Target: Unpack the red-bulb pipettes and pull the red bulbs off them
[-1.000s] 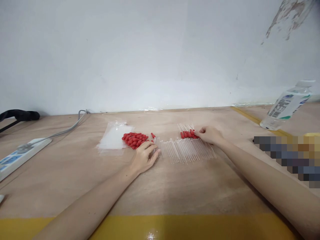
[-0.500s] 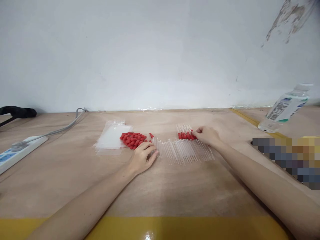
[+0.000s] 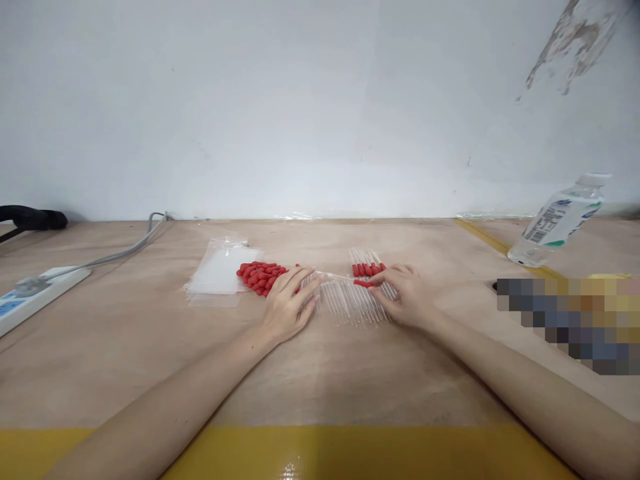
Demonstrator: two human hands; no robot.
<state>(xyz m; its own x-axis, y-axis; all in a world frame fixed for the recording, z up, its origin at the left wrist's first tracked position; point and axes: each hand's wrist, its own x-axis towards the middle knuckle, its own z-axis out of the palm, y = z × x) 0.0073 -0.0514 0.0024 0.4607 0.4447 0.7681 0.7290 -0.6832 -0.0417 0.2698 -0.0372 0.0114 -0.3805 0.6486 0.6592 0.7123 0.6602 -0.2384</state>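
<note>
Between thumb and fingers, my right hand (image 3: 407, 297) grips the red rubber bulb of a glass dropper (image 3: 363, 283). Its thin clear tube points left, and the far end reaches the fingertips of my left hand (image 3: 293, 300). My left hand rests over the left end of a row of clear glass tubes (image 3: 350, 303), fingers and thumb apart; whether it touches the dropper's tip I cannot tell. Partly behind the left fingers lies a heap of red rubber bulbs (image 3: 257, 277). Several red-bulbed droppers (image 3: 367, 269) lie side by side beyond the tube row, tips pointing away.
A stack of clear plastic bags (image 3: 217, 270) lies left of the bulbs. Farther left is a white power strip (image 3: 45, 293) with a grey cable (image 3: 115, 259). On the right, a clear bottle (image 3: 555, 223) stands near yellow tape. A pale wall (image 3: 300, 113) closes off the table's back.
My right hand has come left and nearer from the row of red-bulbed droppers, now with a dropper held across the tubes. My left hand has shifted slightly, its fingers straighter.
</note>
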